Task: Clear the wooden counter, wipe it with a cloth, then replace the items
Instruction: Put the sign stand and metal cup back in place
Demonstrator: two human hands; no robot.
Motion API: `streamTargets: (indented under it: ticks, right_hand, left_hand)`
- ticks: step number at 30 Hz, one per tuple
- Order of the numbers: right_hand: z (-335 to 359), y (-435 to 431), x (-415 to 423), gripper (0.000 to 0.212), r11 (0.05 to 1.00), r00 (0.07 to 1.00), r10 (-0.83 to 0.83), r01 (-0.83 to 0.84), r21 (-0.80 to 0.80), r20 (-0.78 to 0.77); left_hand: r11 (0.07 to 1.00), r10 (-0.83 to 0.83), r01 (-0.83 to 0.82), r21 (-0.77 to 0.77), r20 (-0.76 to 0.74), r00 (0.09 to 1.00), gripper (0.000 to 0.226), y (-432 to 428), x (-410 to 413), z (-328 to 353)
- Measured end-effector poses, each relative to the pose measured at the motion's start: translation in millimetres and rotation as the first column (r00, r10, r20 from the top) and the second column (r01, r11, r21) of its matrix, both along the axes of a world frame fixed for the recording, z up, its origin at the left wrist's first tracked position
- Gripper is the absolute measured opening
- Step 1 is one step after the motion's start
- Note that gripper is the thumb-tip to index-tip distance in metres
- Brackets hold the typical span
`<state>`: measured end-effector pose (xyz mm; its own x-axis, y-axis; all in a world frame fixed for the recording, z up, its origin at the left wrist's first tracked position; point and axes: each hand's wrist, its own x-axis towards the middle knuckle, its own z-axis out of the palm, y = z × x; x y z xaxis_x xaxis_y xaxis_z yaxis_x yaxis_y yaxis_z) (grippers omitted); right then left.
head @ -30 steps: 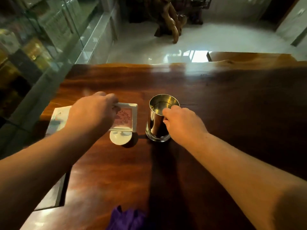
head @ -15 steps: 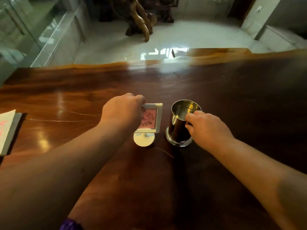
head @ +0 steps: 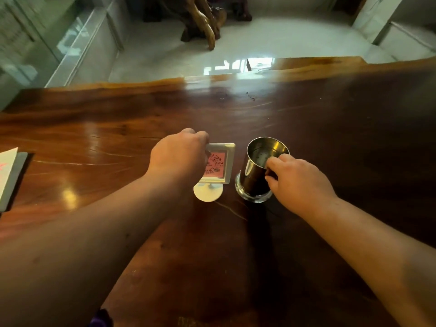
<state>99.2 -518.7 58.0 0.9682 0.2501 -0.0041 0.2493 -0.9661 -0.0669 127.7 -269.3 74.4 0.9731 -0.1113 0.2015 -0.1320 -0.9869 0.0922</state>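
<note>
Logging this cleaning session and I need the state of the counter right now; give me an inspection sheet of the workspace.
Surface: wooden counter, glossy, with small dark specks near its far edge.
Job's things: white sign stand with pink card, upright; metal cup upright beside it, apart; purple cloth at near edge.
Clutter: flat pad at left edge.
Grips: left hand holds the sign stand's frame; right hand holds the cup's side.
Cables: nothing seen.
Surroundings: glass case left, carved wood piece on pale floor.
</note>
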Motion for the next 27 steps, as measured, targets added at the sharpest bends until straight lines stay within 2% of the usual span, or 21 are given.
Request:
streamTargets:
  ticks: [2,5,8,12,21,27]
  right_hand:
    - [6,3,-2,0.029,0.999,0.999,-0.016,0.017,-0.045,0.03]
    - [22,11,-5,0.046,0.996,0.994,-0.027,0.036,-0.079,0.107]
    - [40,35,-5,0.056,0.999,0.985,0.001,0.006,-0.036,0.171]
    - [60,108,-2,0.074,0.994,0.982,0.096,-0.104,0.04,0.162]
    - [56,355,4,0.069,0.922,0.917,0.341,-0.369,0.116,0.205]
    - [33,517,-12,0.065,0.865,0.878,0.444,-0.472,0.172,0.177]
  left_hand:
    - [1.0,0.001,-0.001,-0.019,-0.005,1.0,0.029,6,-3,-1]
    - [0.998,-0.01,0.01,-0.054,0.001,1.0,0.054,24,-10,1]
    - [0.995,-0.018,0.022,-0.094,0.047,0.999,0.072,56,-18,9]
    - [0.998,0.024,-0.023,-0.057,0.024,0.999,0.08,118,-37,27]
    - [0.977,0.212,-0.212,-0.008,-0.04,0.977,0.08,317,-94,40]
    - [0.915,0.401,-0.403,0.003,-0.107,0.91,0.081,459,-146,31]
